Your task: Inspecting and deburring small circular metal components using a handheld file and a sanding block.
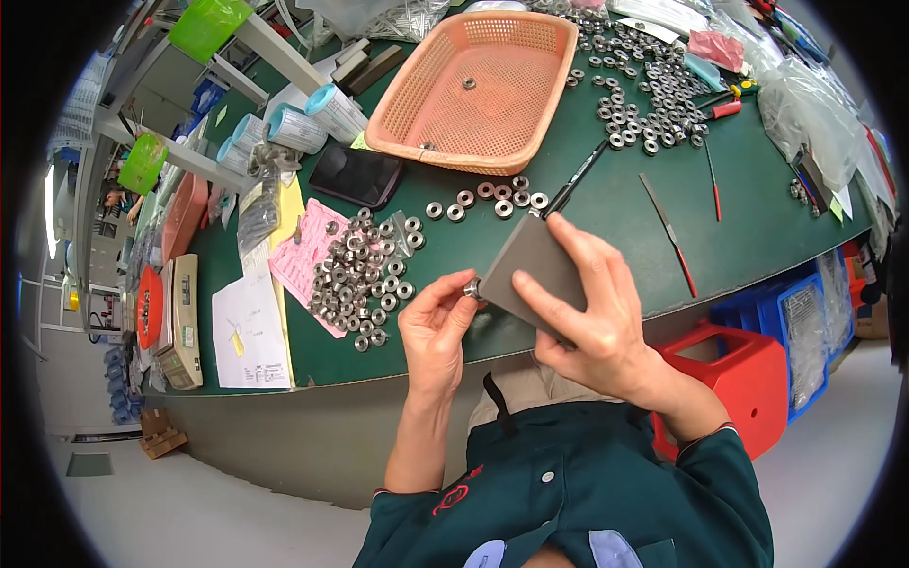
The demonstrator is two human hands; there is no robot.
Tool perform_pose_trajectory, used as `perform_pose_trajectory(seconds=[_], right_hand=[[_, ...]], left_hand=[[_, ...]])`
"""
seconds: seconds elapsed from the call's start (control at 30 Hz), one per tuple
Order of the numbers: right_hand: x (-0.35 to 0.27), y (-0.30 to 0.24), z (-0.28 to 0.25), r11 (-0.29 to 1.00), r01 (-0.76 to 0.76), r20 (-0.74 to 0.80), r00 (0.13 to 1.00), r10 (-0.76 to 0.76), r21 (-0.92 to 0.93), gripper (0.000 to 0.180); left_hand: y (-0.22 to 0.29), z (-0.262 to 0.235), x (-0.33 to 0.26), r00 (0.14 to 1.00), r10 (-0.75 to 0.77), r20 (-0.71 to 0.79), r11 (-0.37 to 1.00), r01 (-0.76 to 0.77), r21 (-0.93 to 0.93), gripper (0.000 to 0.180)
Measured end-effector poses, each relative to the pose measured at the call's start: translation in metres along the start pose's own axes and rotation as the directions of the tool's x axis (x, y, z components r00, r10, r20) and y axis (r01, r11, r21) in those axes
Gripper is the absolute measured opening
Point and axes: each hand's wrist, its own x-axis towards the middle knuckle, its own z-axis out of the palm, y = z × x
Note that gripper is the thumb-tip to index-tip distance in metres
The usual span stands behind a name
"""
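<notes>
My left hand pinches a small round metal part between thumb and fingertips at the table's near edge. Its side touches the corner of a flat grey abrasive sheet, which my right hand grips from the right with fingers spread over it. A heap of several similar metal rings lies just left of my left hand, partly on a pink paper. A short row of rings sits beyond the sheet.
An orange mesh basket with a couple of rings stands at the back centre. More rings spread at back right. A black phone, tape rolls, thin hand tools, papers and a red stool surround me.
</notes>
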Motion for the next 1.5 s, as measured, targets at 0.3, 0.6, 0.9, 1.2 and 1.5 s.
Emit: perform_pose_trajectory(seconds=[0.3, 0.6, 0.9, 1.2, 1.5], right_hand=[[0.001, 0.016, -0.013, 0.983, -0.161, -0.027, 0.987, 0.159, -0.092, 0.057], [-0.001, 0.006, -0.028, 0.982, -0.176, -0.120, 0.976, 0.183, 0.069, 0.061], [-0.011, 0.004, -0.003, 0.968, -0.223, 0.044, 0.975, 0.219, 0.114, 0.062], [-0.018, 0.002, 0.002, 0.958, -0.258, 0.083, 0.965, 0.249, 0.127, 0.061], [-0.020, -0.001, 0.003, 0.956, -0.263, 0.084, 0.964, 0.254, 0.131, 0.062]], left_hand=[[0.014, -0.003, -0.010, 0.979, -0.097, 0.180, 0.928, 0.154, -0.338, 0.026], [0.101, 0.048, -0.021, 0.736, 0.246, 0.631, 0.919, 0.029, -0.392, 0.009], [0.005, 0.004, -0.009, 0.910, -0.414, 0.035, 0.882, 0.410, -0.232, 0.031], [-0.008, 0.008, -0.010, 0.957, -0.287, -0.045, 0.955, 0.282, -0.094, 0.028], [-0.008, 0.010, -0.009, 0.960, -0.276, -0.053, 0.954, 0.267, -0.135, 0.025]])
